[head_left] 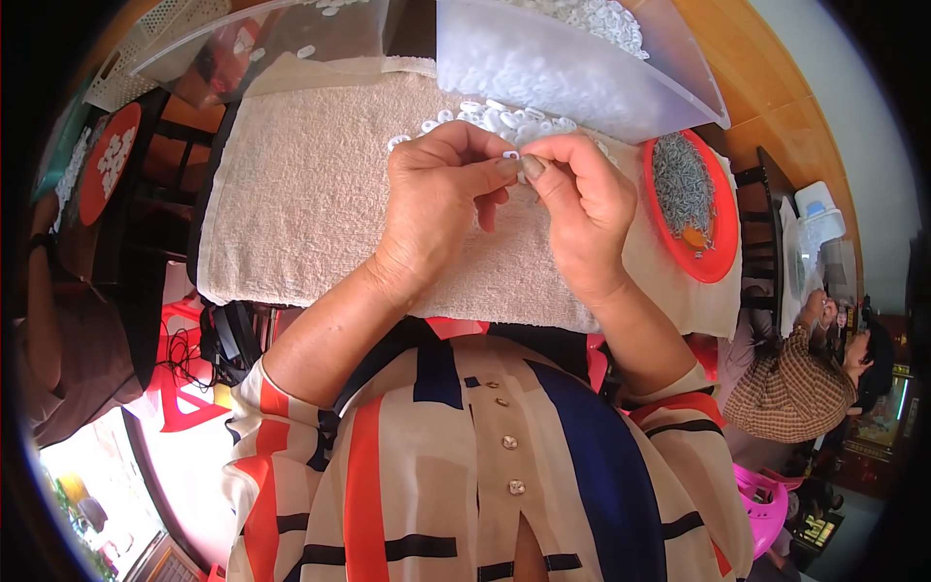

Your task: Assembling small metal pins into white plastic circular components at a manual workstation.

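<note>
A towel [310,213], widest of all, with room to move along its left and near edges. Across the towel's far edge, a bin [572,92] right of middle and a clear tub [335,44] to the left. At the towel's right edge, a red tray [729,228] of grey screws [682,179]. Over the towel's far half, left hand [436,189] and right hand [593,194], close together. Near the towel's far edge, a heap [504,118] of white parts. Smallest, above the towel: a piece [511,154], pinched tight between left thumb and forefinger; right fingertips bunched just beside, any hold there impossible to tell.
</note>
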Demonstrator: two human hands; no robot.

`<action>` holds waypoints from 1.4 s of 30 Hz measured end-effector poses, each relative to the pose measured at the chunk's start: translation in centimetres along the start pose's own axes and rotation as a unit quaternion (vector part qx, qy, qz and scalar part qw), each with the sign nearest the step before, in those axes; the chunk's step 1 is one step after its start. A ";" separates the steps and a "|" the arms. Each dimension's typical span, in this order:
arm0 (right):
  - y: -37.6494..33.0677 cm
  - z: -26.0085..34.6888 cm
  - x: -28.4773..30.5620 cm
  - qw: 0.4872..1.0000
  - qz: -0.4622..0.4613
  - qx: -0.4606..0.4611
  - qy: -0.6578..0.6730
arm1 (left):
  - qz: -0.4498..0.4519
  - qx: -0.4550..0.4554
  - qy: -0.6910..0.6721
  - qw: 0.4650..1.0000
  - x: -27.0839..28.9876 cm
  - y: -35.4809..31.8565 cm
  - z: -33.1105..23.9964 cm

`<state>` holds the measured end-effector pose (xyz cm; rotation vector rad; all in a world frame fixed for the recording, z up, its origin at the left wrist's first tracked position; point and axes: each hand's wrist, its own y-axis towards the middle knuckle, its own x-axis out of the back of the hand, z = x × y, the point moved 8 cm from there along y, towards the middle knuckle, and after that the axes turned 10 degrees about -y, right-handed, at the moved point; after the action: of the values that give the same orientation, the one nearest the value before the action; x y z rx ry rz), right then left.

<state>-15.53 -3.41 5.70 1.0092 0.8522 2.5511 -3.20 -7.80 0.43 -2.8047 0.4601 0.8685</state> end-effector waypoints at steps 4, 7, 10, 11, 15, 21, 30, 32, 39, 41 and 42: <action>-0.3 -1.1 -0.5 0.989 0.031 -0.090 0.111 | -0.005 0.004 -0.008 1.000 0.0 0.1 0.0; -0.5 -1.8 -0.8 0.972 0.049 -0.149 0.175 | -0.006 0.019 -0.024 1.000 0.1 0.2 0.1; -0.5 -2.0 -0.9 0.956 0.060 -0.194 0.214 | -0.015 0.019 -0.044 0.999 0.2 0.2 0.2; -0.6 -2.2 -1.1 0.944 0.063 -0.217 0.242 | -0.014 0.019 -0.043 0.999 0.1 0.2 0.2; -0.6 -2.9 -1.1 0.934 0.080 -0.234 0.257 | -0.018 0.032 -0.049 0.998 0.1 0.2 0.3; 0.0 -3.7 -0.5 0.946 0.075 -0.209 0.235 | -0.037 0.032 -0.059 0.997 0.7 0.4 0.5; 0.5 -0.8 0.0 0.981 0.076 0.046 -0.174 | -0.078 -0.008 -0.090 0.993 2.5 0.7 -0.5; 0.3 0.0 -0.6 0.958 0.105 0.077 -0.257 | -0.076 -0.006 -0.090 0.993 2.6 0.7 -0.5; -0.3 -0.6 0.1 0.917 0.193 0.094 -0.337 | -0.076 -0.003 -0.107 0.991 2.4 0.7 -0.7; -0.9 -0.6 -0.5 0.905 0.204 0.146 -0.343 | -0.070 -0.001 -0.108 0.992 2.3 0.7 -0.6; -0.9 -0.6 -0.4 0.905 0.203 0.146 -0.344 | -0.066 0.002 -0.101 0.993 2.2 0.7 -0.6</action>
<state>-15.60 -3.16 4.60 2.2002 0.8754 2.0871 -1.41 -9.14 -0.42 -2.6697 0.2422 1.1027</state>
